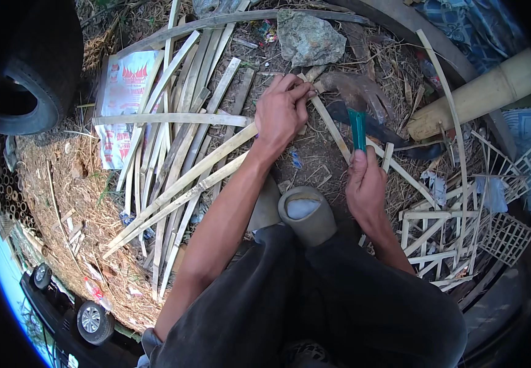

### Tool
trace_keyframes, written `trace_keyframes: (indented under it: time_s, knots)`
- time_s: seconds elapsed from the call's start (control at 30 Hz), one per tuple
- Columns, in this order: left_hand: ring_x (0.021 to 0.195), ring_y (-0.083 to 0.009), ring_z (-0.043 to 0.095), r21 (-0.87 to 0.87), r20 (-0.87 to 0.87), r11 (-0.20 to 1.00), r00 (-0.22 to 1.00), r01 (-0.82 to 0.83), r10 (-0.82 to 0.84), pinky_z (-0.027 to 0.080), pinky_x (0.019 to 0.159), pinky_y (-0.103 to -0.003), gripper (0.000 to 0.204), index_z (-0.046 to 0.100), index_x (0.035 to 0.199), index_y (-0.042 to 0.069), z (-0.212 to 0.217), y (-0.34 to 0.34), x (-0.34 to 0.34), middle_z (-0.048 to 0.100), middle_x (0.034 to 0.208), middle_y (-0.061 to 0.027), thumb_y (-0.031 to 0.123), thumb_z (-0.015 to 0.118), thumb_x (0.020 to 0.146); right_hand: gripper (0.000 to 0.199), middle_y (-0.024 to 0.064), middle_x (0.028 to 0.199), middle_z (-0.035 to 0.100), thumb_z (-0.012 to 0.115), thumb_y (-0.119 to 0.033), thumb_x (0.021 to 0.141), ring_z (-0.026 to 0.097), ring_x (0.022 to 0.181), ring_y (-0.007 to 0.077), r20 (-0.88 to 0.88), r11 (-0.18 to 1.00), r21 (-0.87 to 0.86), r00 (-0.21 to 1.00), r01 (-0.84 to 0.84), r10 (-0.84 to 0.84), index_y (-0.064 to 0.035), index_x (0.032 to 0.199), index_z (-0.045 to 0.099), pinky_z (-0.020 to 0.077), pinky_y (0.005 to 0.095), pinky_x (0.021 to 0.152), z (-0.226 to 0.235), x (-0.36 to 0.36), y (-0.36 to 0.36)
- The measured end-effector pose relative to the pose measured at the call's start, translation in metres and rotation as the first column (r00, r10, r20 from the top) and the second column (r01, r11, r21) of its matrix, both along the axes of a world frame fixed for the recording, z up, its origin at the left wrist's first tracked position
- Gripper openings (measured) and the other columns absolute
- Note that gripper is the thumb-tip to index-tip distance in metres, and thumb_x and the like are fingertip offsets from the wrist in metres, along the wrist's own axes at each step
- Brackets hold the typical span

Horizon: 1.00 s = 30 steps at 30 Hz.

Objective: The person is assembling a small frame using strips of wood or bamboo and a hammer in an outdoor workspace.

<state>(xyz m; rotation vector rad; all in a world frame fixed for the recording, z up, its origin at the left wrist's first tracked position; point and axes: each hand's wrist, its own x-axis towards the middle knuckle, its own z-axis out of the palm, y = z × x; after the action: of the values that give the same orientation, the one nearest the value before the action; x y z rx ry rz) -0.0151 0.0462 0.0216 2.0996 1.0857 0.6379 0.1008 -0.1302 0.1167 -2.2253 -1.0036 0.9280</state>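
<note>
My left hand [282,110] reaches forward and pinches the upper end of a thin bamboo strip [332,130] that slants down to the right across the ground. Lower and to the right, my right hand [365,184] grips a knife by its teal handle [357,129]. The knife's dark blade [394,134] lies just past the strip. Two long split bamboo slats [186,184] run from under my left wrist down to the left. My dark-trousered knees and a grey sandal [305,214] fill the lower middle.
A heap of split bamboo slats [173,104] lies left on straw, over a printed white sack [121,104]. A grey rock [308,38] sits ahead, a thick bamboo pole [480,95] upper right, woven bamboo lattice pieces [455,227] right, a black tyre [29,67] upper left.
</note>
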Motion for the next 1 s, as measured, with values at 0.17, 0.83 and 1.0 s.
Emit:
trace_keyframes:
  time_s: [0.17, 0.83, 1.0]
  knots:
    - [0.093, -0.0263, 0.066, -0.021, 0.008, 1.0, 1.0, -0.017, 0.017, 0.054, 0.08, -0.037, 0.017, 0.079, 0.102, 0.009, 0.001, -0.002, -0.001, 0.069, 0.098, -0.0046, 0.007, 0.073, 0.086, 0.029, 0.0227, 0.064, 0.06, 0.045, -0.025, 0.111, 0.065, 0.062, 0.0458, 0.073, 0.997, 0.073, 0.997, -0.002, -0.003, 0.0025, 0.104, 0.052, 0.0459, 0.0512, 0.053, -0.016, -0.002, -0.003]
    - [0.099, -0.0263, 0.063, 0.002, -0.032, 1.0, 0.999, -0.003, 0.003, 0.055, 0.081, -0.039, 0.019, 0.08, 0.101, 0.01, 0.002, -0.004, -0.001, 0.07, 0.099, -0.0039, 0.008, 0.073, 0.083, 0.028, 0.0191, 0.061, 0.058, 0.045, -0.022, 0.111, 0.065, 0.056, 0.0422, 0.158, 0.998, -0.002, 0.986, -0.059, 0.059, 0.0043, 0.107, 0.052, 0.0457, 0.0487, 0.051, -0.008, -0.009, -0.002]
    - [0.099, -0.0265, 0.063, -0.024, 0.011, 1.0, 1.0, 0.002, -0.001, 0.055, 0.081, -0.039, 0.02, 0.08, 0.1, 0.01, 0.004, -0.004, 0.002, 0.07, 0.099, -0.0042, 0.006, 0.071, 0.083, 0.028, 0.0252, 0.062, 0.059, 0.047, -0.023, 0.11, 0.064, 0.061, 0.0489, 0.087, 0.998, 0.057, 0.996, -0.014, 0.009, 0.0042, 0.105, 0.053, 0.0446, 0.0543, 0.051, -0.015, -0.005, -0.005]
